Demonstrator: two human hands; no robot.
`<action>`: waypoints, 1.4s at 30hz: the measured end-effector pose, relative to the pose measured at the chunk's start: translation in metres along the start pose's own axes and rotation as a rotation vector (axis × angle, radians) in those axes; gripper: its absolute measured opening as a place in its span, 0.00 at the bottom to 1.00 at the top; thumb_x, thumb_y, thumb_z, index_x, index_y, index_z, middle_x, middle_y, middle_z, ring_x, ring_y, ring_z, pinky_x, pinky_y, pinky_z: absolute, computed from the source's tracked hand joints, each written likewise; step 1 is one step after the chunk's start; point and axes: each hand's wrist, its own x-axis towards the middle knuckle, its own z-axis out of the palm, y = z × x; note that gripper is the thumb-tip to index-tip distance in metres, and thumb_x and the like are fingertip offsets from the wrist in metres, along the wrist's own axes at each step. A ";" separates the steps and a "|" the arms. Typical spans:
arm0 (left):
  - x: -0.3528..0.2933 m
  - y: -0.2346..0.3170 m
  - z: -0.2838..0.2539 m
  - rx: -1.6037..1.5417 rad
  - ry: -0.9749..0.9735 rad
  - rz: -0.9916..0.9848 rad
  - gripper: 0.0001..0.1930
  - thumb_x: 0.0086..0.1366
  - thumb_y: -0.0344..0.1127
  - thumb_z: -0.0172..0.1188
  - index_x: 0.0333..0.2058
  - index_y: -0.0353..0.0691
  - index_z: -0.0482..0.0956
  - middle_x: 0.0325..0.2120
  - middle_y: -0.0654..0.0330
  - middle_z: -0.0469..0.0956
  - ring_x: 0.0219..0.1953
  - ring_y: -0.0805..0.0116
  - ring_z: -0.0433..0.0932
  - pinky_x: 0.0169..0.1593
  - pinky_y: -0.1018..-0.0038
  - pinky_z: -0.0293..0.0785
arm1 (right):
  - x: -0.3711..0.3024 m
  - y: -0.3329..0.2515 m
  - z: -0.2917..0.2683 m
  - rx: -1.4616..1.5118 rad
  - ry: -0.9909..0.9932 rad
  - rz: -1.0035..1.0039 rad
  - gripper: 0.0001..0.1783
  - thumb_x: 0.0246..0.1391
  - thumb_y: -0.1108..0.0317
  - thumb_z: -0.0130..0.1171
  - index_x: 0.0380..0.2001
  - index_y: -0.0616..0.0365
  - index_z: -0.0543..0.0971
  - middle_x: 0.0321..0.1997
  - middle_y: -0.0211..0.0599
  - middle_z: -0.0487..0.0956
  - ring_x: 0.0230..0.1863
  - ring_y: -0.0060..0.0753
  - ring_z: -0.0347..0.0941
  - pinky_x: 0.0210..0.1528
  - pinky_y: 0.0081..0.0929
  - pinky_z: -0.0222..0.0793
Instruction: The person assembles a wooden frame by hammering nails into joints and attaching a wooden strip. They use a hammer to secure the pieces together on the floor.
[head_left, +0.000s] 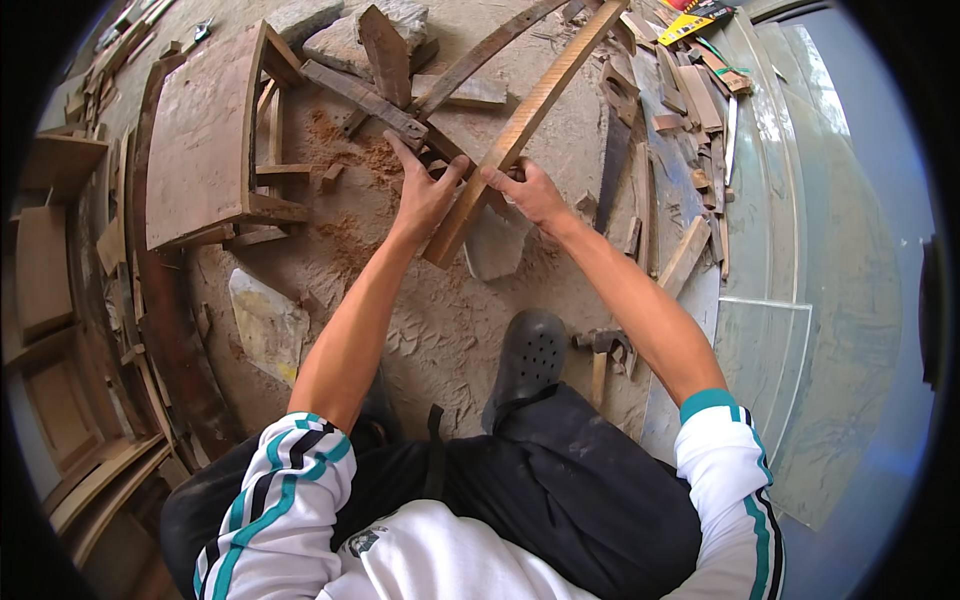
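A long, light-brown wooden strip (540,100) slants from the upper right down to between my forearms. My right hand (535,195) is closed on its right side, thumb pressed against the wood and the other fingers partly hidden. Left of the strip, my left hand (425,195) has its index finger stretched forward and its thumb bent inward, around a short dark wooden piece (436,160); its remaining fingers are hidden underneath. Just beyond my hands, darker boards (365,100) lie crossed over each other, and a curved wooden length (490,55) reaches away from them.
A wooden frame with a panel (200,140) stands at left. Stone blocks (365,35) lie at the back. A hammer (600,350) rests beside my shoe (530,355). Glass sheets (770,350) and a pile of offcuts (700,120) occupy the right. A yellow-and-black handsaw (690,22) lies far right.
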 end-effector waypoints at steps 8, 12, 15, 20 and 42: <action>-0.010 -0.002 0.014 -0.111 0.057 -0.251 0.67 0.65 0.52 0.66 0.63 0.23 0.10 0.50 0.48 0.77 0.49 0.61 0.78 0.51 0.74 0.74 | 0.006 -0.022 -0.018 0.197 -0.148 0.228 0.21 0.54 0.58 0.70 0.43 0.60 0.76 0.37 0.32 0.79 0.31 0.22 0.76 0.28 0.18 0.75; -0.008 -0.012 0.011 -0.154 0.038 -0.304 0.53 0.65 0.56 0.65 0.66 0.22 0.40 0.45 0.52 0.80 0.45 0.65 0.79 0.49 0.75 0.74 | 0.012 -0.021 -0.020 0.298 -0.178 0.260 0.18 0.56 0.60 0.68 0.43 0.61 0.76 0.37 0.35 0.80 0.30 0.25 0.78 0.33 0.21 0.79; -0.002 -0.021 0.009 -0.045 0.059 -0.315 0.36 0.66 0.57 0.63 0.56 0.27 0.68 0.41 0.56 0.81 0.43 0.69 0.79 0.48 0.74 0.74 | 0.012 -0.021 -0.022 0.302 -0.178 0.245 0.19 0.57 0.62 0.67 0.44 0.63 0.75 0.38 0.38 0.80 0.31 0.28 0.79 0.35 0.24 0.80; -0.007 -0.012 0.008 -0.104 -0.099 -0.354 0.28 0.69 0.56 0.58 0.43 0.30 0.81 0.38 0.59 0.81 0.40 0.72 0.77 0.48 0.75 0.72 | 0.011 -0.016 -0.028 0.289 -0.172 0.236 0.20 0.57 0.64 0.67 0.46 0.66 0.73 0.39 0.41 0.80 0.32 0.31 0.80 0.35 0.27 0.82; -0.007 -0.009 -0.011 0.065 -0.215 -0.292 0.31 0.69 0.57 0.58 0.47 0.27 0.79 0.39 0.56 0.81 0.40 0.71 0.77 0.45 0.72 0.73 | 0.012 -0.019 -0.021 0.232 -0.190 0.137 0.23 0.58 0.58 0.67 0.43 0.70 0.77 0.38 0.46 0.83 0.37 0.34 0.82 0.39 0.28 0.82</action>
